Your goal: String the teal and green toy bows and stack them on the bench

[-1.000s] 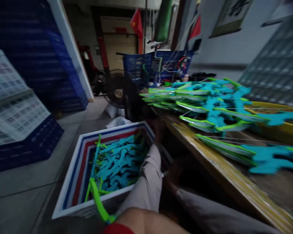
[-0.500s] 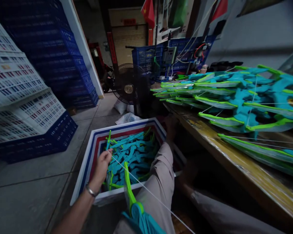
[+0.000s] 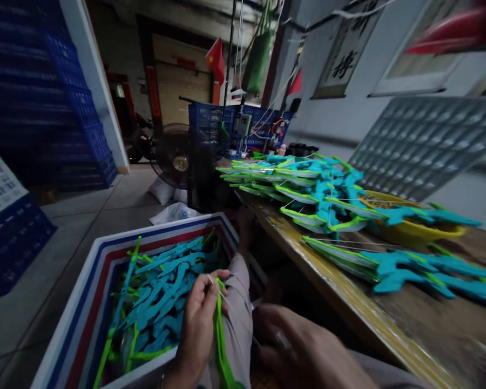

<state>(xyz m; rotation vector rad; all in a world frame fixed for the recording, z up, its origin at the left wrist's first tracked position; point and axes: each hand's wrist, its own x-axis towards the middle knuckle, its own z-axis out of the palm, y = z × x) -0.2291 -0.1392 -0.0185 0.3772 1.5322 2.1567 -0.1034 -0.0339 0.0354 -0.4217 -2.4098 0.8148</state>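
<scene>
My left hand (image 3: 202, 310) is closed at the top of a green bow limb (image 3: 222, 346), with white string pinched between its fingers. The limb stands upright over my lap, its lower end cut off by the frame. To the right, my right hand (image 3: 295, 346) is blurred by motion, its fingers curled and partly hidden; what it holds cannot be made out. Left of my left hand, a striped box (image 3: 93, 286) holds several teal and green toy crossbow parts (image 3: 174, 275).
More teal and green crossbows (image 3: 328, 189) are piled on the table (image 3: 340, 281) at right, beside a yellow basket (image 3: 429, 232). A standing fan (image 3: 180, 162) is behind the box. Blue crates (image 3: 85, 119) are stacked at left.
The view has turned right. My left hand has moved from over the box to the green limb's tip, bringing the string there. My right hand has come into view.
</scene>
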